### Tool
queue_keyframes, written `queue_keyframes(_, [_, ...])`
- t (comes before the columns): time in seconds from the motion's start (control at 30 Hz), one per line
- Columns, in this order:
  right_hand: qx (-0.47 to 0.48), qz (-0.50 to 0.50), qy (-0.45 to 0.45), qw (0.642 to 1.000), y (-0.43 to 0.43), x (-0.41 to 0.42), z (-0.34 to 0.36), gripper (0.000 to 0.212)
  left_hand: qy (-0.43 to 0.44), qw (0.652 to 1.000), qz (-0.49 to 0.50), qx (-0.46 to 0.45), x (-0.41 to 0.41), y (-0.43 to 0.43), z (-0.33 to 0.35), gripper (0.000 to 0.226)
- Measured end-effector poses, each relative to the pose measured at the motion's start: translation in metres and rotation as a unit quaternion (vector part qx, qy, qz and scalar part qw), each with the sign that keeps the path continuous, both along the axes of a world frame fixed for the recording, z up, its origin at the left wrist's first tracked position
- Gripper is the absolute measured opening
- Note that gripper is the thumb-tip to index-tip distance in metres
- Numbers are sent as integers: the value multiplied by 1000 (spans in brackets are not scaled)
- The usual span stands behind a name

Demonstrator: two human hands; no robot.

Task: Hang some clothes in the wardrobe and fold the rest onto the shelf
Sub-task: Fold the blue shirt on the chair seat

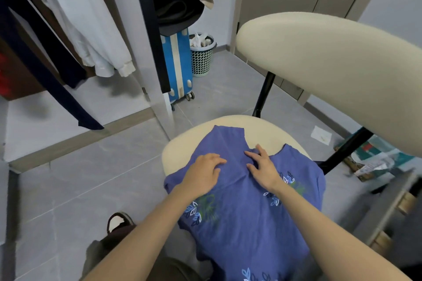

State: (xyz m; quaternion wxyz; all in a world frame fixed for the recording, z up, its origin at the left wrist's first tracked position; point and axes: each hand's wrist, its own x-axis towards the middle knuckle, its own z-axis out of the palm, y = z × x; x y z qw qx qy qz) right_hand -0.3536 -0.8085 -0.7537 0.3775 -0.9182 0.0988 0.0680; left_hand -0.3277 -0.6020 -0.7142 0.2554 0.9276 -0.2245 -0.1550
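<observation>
Hands, left (204, 172) and right (262, 167), fingers spread on blue shirt (246, 217); hem cut off below.

Shirt (246, 201) under both hands: blue-violet, white/light-blue leaf print with green patches. Chair (319, 70) beneath it: cream, black frame. Beyond the hands: suitcase (177, 64) blue with white stripe, bin (202, 59) pale green mesh, floor (91, 178) grey tile.

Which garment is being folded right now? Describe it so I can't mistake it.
Find the cream chair in the middle of the floor. The blue top lies spread over its seat, with the left hand and right hand pressing on it. Unlike the white shirt hanging in the wardrobe, it has leaf prints.
</observation>
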Motion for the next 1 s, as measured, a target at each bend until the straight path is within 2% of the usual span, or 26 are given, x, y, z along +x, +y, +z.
queue_keyframes(0.07, [29, -35, -43, 998, -2, -3, 5, 38, 29, 995, -62, 67, -11, -7, -5, 43])
queue_keyframes(0.17, [58, -112, -111, 986, -17, -19, 18, 37, 26, 991, -77, 103, -26, -25, -8, 47])
queue_keyframes(0.3, [3, -177, -136, 975, -56, -55, 24, 40, 28, 990, -77, 114, -43, -60, -11, 49])
queue_keyframes(0.37, [-17, -213, -111, 971, -80, -74, 20, 41, 45, 989, -80, 117, -50, -80, -15, 50])
queue_keyframes(0.5, [18, -276, 15, 961, -116, -101, 2, 46, 60, 980, -77, 175, -62, -107, -32, 58])
queue_keyframes(0.63, [57, -281, 47, 957, -130, -106, -14, 53, 28, 977, -54, 204, -62, -114, -48, 70])
queue_keyframes(0.8, [208, -312, 57, 925, -139, -91, -20, 61, 47, 976, -46, 206, -54, -118, -53, 76])
queue_keyframes(0.87, [202, -321, 69, 923, -146, -89, -24, 53, 52, 977, -41, 201, -54, -119, -53, 76])
queue_keyframes(1.0, [200, -323, 89, 921, -156, -98, -27, 25, 53, 979, -38, 192, -53, -119, -51, 76])
